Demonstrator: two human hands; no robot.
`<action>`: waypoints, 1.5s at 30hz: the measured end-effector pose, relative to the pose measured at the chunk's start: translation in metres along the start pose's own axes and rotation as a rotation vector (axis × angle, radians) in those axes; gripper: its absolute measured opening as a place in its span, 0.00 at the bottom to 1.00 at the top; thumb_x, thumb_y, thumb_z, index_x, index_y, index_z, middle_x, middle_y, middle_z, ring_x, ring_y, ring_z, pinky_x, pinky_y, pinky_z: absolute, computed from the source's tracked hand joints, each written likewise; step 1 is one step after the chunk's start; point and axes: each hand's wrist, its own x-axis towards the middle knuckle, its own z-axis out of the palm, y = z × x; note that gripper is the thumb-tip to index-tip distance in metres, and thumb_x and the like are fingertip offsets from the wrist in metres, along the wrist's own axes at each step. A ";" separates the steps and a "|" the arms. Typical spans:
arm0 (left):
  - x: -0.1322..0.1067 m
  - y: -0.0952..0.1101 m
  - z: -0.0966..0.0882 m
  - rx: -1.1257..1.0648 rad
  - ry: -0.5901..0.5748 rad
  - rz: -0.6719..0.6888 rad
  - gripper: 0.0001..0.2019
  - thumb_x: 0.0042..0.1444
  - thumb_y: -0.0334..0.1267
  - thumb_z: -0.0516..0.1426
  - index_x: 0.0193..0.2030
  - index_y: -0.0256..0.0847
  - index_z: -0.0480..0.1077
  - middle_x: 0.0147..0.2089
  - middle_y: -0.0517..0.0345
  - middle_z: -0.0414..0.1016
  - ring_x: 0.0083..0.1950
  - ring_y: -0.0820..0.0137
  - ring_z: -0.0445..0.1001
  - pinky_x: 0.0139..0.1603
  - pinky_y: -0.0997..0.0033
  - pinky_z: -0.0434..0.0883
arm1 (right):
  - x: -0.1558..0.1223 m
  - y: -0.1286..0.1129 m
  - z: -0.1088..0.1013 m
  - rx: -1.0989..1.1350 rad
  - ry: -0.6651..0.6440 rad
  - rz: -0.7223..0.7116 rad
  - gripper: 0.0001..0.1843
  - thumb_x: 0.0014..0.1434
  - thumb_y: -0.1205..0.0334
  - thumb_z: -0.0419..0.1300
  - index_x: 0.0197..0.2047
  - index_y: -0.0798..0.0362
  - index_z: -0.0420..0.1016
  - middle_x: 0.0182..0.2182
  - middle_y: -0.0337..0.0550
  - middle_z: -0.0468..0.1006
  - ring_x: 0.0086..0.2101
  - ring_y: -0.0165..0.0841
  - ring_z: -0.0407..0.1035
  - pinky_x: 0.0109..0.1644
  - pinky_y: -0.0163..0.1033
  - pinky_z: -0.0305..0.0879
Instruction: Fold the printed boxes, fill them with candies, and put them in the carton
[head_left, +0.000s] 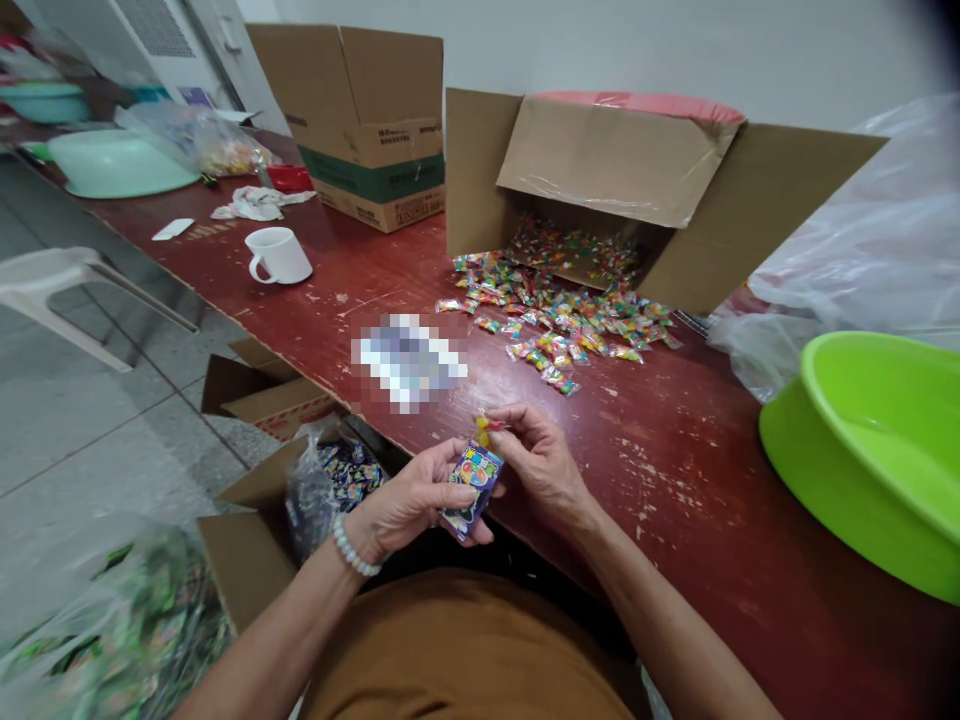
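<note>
My left hand [435,490], with a beaded bracelet at its wrist, is closed around a small dark blue candy box [472,482] with colourful print. At the upper end of that box, my right hand [541,455] pinches a small clear candy packet [484,428] with yellow and red pieces inside. The packet is right at the box's top; whether part of it is inside I cannot tell. Beyond my hands, many similar candy packets [555,345] spill over the red table from a tipped cardboard box [600,170]. A pixelated flat item [409,365] lies in front of my left hand.
A bright green basin [847,450] stands on the table [675,480] at right. A white mug [279,255] and a second carton [375,160] are at left. Below the edge, an open carton [255,560] holds a bag of dark wrappers [349,472]; a white stool [67,275] stands left.
</note>
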 end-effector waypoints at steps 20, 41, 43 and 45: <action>0.015 -0.003 0.014 0.110 0.134 0.173 0.26 0.50 0.36 0.70 0.55 0.40 0.70 0.48 0.50 0.79 0.41 0.66 0.79 0.39 0.68 0.79 | 0.007 -0.021 -0.014 -0.504 0.085 -0.152 0.03 0.57 0.59 0.66 0.34 0.48 0.80 0.38 0.42 0.81 0.42 0.38 0.73 0.50 0.44 0.65; 0.024 -0.003 0.022 -0.084 0.275 0.083 0.18 0.60 0.51 0.61 0.43 0.35 0.76 0.30 0.52 0.80 0.23 0.68 0.76 0.22 0.70 0.75 | -0.007 -0.004 0.002 -0.040 0.066 -0.066 0.10 0.57 0.54 0.68 0.32 0.51 0.79 0.34 0.42 0.81 0.28 0.31 0.72 0.35 0.38 0.70; 0.023 -0.001 0.020 -0.199 0.219 -0.029 0.22 0.64 0.54 0.55 0.50 0.35 0.74 0.31 0.50 0.80 0.21 0.66 0.76 0.20 0.67 0.75 | -0.009 -0.008 -0.001 -0.268 0.017 -0.268 0.06 0.61 0.58 0.65 0.36 0.49 0.82 0.37 0.44 0.83 0.35 0.35 0.76 0.44 0.41 0.71; 0.022 0.001 0.019 -0.274 0.199 -0.065 0.25 0.67 0.55 0.50 0.57 0.37 0.71 0.32 0.50 0.81 0.20 0.65 0.76 0.20 0.66 0.75 | -0.012 -0.012 -0.004 -0.377 -0.061 -0.350 0.08 0.63 0.60 0.62 0.38 0.48 0.83 0.39 0.45 0.85 0.41 0.37 0.77 0.50 0.43 0.69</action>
